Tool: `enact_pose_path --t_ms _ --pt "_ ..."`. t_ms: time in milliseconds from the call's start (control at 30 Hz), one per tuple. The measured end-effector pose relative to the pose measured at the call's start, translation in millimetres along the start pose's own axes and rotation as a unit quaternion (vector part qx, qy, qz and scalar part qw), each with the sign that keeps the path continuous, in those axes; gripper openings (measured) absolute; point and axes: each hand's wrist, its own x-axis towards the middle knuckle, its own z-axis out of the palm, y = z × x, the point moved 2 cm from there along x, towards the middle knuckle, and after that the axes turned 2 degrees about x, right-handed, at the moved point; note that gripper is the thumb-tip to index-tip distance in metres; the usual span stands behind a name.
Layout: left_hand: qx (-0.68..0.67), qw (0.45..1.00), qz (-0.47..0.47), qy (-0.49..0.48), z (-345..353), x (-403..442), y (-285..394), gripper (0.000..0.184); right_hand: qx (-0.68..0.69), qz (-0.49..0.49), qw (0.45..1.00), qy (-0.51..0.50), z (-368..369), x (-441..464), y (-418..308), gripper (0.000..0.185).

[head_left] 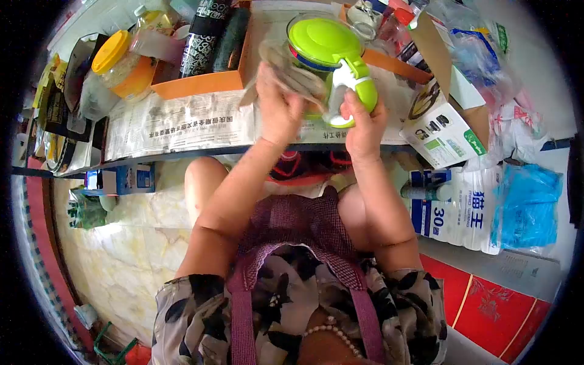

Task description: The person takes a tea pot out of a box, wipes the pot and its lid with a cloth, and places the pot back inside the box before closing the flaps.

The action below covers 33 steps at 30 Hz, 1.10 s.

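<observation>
In the head view my right hand (365, 125) is closed around the white and green handle (354, 91) of a clear jug with a bright green lid (325, 39). The jug is tilted above the newspaper-lined shelf. My left hand (280, 109) grips a greyish-brown cloth (292, 73), slightly blurred, close against the jug's left side. The cloth and my left hand hide part of the jug's body.
An orange box (201, 85) with dark bottles stands left, beside a yellow-lidded jar (121, 67). At right leans an open carton (444, 121) near plastic bags. Newspaper (182, 121) covers the shelf. Below right lies a blue plastic packet (528, 207).
</observation>
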Motion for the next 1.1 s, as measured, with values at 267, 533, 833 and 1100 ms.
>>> enact_pose_path --t_ms 267,533,833,1100 --pt "-0.286 0.906 -0.279 -0.137 -14.0 27.5 -53.4 0.058 0.012 -0.032 0.999 -0.017 -15.9 -4.4 -19.4 0.017" --pt "-0.394 0.831 -0.354 -0.172 -31.0 34.4 -22.5 0.061 0.14 0.062 0.985 -0.076 -42.6 11.1 -18.7 0.032" --pt "-0.309 0.895 -0.195 -0.256 -48.3 20.8 -35.3 0.059 0.083 0.076 0.993 -0.019 -42.0 24.3 -14.3 0.037" --pt "-0.393 0.866 -0.247 -0.187 -64.2 16.8 -10.3 0.035 0.078 0.058 0.995 0.01 -34.1 28.0 -10.1 0.038"
